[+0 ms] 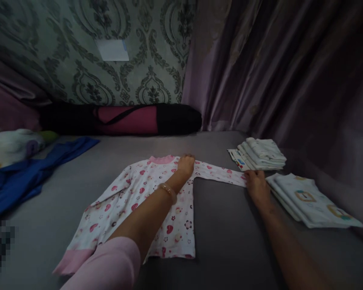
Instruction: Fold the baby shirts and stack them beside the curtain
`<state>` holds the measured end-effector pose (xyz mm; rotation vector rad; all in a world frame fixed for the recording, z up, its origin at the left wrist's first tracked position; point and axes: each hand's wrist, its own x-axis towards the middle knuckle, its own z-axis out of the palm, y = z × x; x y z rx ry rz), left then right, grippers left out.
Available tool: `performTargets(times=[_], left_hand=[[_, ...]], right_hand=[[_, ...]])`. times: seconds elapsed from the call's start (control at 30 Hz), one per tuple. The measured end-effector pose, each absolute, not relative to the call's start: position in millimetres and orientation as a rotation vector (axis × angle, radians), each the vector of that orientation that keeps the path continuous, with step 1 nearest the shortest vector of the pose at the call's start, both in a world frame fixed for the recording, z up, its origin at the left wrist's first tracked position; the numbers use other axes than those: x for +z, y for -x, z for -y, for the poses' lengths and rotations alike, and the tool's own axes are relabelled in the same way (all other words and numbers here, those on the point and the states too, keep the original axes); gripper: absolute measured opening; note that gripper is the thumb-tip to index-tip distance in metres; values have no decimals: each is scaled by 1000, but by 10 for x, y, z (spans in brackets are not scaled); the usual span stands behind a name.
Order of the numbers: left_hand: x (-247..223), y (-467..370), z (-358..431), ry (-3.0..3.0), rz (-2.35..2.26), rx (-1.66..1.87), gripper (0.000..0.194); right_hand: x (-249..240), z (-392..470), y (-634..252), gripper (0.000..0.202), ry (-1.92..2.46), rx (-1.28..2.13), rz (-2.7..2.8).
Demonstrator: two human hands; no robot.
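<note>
A child's long-sleeved shirt (pixel 169 229), white with pink hearts and flowers and a pink collar, lies spread on a grey bed sheet. My left hand (pixel 186 166) is closed on it at the shoulder on the right, beside the collar. At the end of the sleeve on that side, my right hand (pixel 257 185) grips the cuff, and the sleeve runs straight between the two hands. The other sleeve slants down to the left and ends in a pink cuff. My left forearm, with a bangle on it, covers part of the shirt's front.
Two stacks of folded clothes, a farther stack (pixel 264 155) and a nearer stack (pixel 311 199), lie at the right. On the left are a blue cloth (pixel 45 165) and a white plush toy (pixel 13 147). A long black and maroon bag (pixel 130 119) lies along the wall, near purple curtains (pixel 245 68).
</note>
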<state>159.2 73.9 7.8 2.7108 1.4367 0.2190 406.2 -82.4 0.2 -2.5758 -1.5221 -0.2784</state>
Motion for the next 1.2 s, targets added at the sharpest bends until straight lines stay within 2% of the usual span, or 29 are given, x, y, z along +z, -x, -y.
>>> performTargets(times=[0.1, 0.27, 0.4, 0.57, 0.7, 0.9, 1.2], left_hand=[[19, -1626, -570, -2692, -1459, 248, 29], [-119, -1604, -276, -2599, -1565, 338, 62], [-164, -1564, -219, -2555, -1533, 257, 63], [-225, -1566, -243, -2578, -1496, 397, 59], [-265, -1568, -251, -2542, -1562, 557, 67], [-221, -1536, -243, -2484, -1583, 674, 62], [-234, -1566, -243, -2470, -1605, 482, 75]], right_hand=[[38, 821, -4034, 32, 2651, -245, 1502], [232, 715, -3856, 34, 2786, -393, 1657], [352, 457, -3641, 32, 2645, -496, 1782], [318, -97, -3229, 30, 2192, 158, 1999], [223, -479, -2957, 27, 1977, 349, 2062], [129, -732, -2837, 19, 1991, 328, 2134], [-24, -691, -2738, 24, 2068, 42, 1982]])
